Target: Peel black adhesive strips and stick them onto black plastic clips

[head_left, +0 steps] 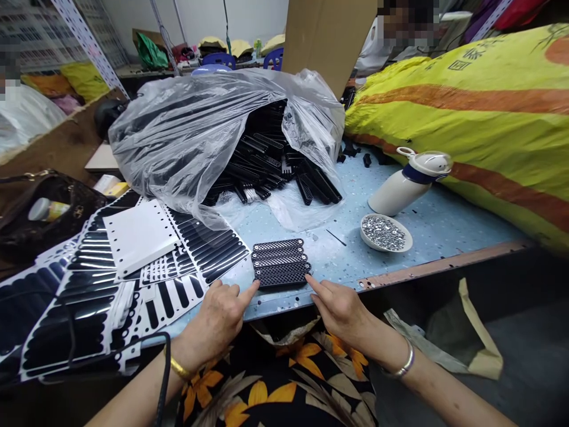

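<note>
A close-set row of narrow black bars with a mesh pattern and rounded ends (281,263) lies flat near the front edge of a pale blue speckled tabletop (331,267). Small pale dots show at the ends of several bars. The left hand (223,312) has its index finger straight, the tip at the row's near left corner; the right hand (340,305) sets its index fingertip at the near right corner. The other fingers are curled and the palms are hidden, so I cannot tell whether either hand keeps anything inside.

As far as progress can be judged, this one small batch is lined up, its sides fairly even, while most of the stock looks untouched: beyond it, a large heap of loose black plastic pieces (267,160) spills from a clear, crumpled plastic bag (186,130). To the right, a small white bowl (376,246) is well filled with tiny shiny silver bits (386,231), so plenty of those seem left too. A thin dark stick (336,238) lies between row and bowl. To the left, white sheets bearing glossy black strips (216,249) have many strips remaining, with some gaps.
</note>
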Demonstrator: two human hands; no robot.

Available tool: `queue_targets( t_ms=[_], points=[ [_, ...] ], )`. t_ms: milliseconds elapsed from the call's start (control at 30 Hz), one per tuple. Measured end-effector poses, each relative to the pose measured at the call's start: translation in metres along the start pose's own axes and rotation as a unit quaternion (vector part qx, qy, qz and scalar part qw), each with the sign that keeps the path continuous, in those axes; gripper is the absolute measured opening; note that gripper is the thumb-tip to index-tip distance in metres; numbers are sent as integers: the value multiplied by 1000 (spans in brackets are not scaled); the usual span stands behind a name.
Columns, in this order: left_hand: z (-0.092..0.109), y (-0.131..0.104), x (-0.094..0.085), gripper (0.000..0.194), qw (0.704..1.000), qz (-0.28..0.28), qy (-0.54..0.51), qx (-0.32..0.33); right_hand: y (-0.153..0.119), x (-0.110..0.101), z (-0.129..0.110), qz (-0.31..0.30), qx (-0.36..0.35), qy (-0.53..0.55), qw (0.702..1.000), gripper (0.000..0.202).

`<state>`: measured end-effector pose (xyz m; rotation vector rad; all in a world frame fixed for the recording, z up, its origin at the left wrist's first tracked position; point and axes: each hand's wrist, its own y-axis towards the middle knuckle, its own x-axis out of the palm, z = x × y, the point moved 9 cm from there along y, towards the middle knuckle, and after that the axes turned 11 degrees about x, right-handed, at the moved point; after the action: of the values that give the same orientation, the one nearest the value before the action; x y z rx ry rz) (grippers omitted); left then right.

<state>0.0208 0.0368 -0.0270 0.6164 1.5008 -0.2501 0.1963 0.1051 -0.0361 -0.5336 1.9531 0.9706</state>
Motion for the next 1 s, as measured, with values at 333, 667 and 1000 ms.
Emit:
queue_targets(
  t_ms=[333,667,1000],
  points=[
    [6,-3,10,63,1000,2,7,16,2,-3,-4,6,-11,-6,1000,57],
    [2,-12,12,58,998,43,-37,-3,3,-5,-4,4,-12,0,1000,58],
    [-15,14,2,23,986,153,-72,10,3,-3,-1,29,-14,-9,999,51]
  ],
)
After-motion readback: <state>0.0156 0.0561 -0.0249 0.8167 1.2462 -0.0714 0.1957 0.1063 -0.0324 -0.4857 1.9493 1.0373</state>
